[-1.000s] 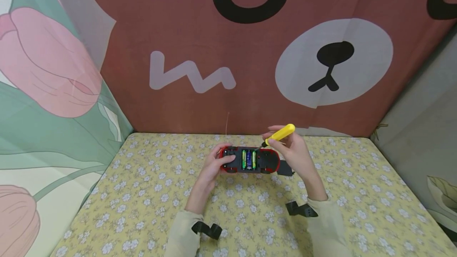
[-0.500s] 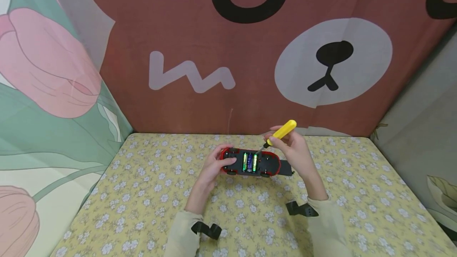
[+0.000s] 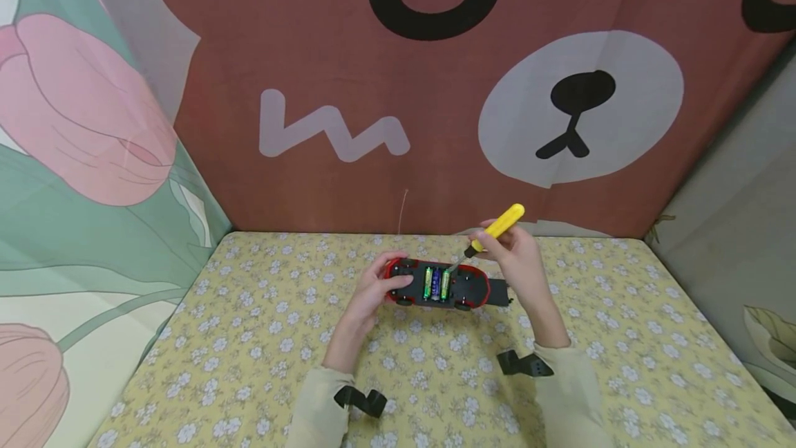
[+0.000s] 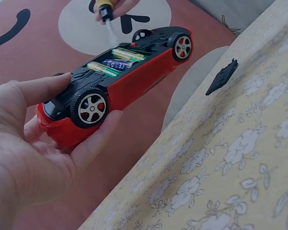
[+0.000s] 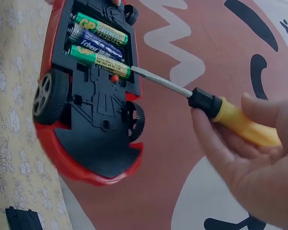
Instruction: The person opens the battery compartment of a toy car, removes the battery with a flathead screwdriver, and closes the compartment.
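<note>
Left hand (image 3: 373, 290) grips one end of a red toy car (image 3: 437, 284), thumb on the black underside, fingers curled under the red body; in the left wrist view the thumb runs along the chassis above a wheel (image 4: 89, 107). The car is held upside down, just above the flowered yellow cloth (image 3: 249, 337), at the middle of the table toward 12 o'clock from the person.

Battery bay open on the underside: three batteries (image 5: 97, 44) side by side, two green with a blue one between them.

Right hand (image 3: 516, 261) is closed round the yellow handle of a screwdriver (image 3: 495, 229), handle angled up toward 2 o'clock from the car. In the right wrist view the metal shaft (image 5: 161, 82) slants down and its tip touches the end of the nearest green battery, beside a small red dot on the chassis.

A flat black piece (image 3: 499, 294) lies on the cloth at 3 o'clock of the car, just beside its end; whether it touches cannot be told. Black wrist straps (image 3: 524, 364) show at both sleeves. Behind, at 12 o'clock, a brown backdrop with a cartoon bear face (image 3: 578, 106); at 9 o'clock a pink tulip print (image 3: 81, 109).
</note>
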A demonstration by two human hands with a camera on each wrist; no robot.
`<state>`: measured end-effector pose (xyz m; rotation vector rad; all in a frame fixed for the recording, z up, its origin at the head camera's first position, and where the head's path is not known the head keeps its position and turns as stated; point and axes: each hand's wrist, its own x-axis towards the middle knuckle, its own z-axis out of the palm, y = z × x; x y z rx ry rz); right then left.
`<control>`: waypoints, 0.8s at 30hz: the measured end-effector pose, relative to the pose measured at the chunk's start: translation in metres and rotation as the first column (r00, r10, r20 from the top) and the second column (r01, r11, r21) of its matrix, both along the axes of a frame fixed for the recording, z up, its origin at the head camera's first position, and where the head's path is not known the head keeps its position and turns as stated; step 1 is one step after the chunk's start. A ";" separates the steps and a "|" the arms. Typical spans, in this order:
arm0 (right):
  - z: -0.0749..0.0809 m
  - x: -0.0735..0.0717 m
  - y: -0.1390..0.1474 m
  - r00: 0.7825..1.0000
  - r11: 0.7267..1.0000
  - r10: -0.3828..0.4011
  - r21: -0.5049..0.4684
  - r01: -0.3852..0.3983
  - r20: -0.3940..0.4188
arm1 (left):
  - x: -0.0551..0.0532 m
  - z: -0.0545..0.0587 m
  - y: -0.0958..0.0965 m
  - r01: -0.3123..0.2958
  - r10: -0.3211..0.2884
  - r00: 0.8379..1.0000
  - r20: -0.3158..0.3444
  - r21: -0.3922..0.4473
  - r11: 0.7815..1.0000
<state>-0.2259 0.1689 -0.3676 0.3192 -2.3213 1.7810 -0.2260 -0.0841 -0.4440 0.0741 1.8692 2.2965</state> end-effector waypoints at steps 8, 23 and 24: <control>-0.002 -0.003 -0.001 0.998 0.996 -0.058 -0.061 0.059 0.018 | -0.001 0.000 -0.001 -0.031 0.026 0.999 0.043 0.103 0.994; 0.001 -0.005 0.011 0.990 0.963 -0.103 -0.239 0.122 0.092 | -0.004 -0.003 -0.001 -0.046 0.039 0.998 0.058 0.120 0.992; 0.001 -0.006 0.012 0.990 0.963 -0.106 -0.239 0.125 0.093 | -0.004 -0.003 -0.001 -0.050 0.042 0.997 0.061 0.118 0.992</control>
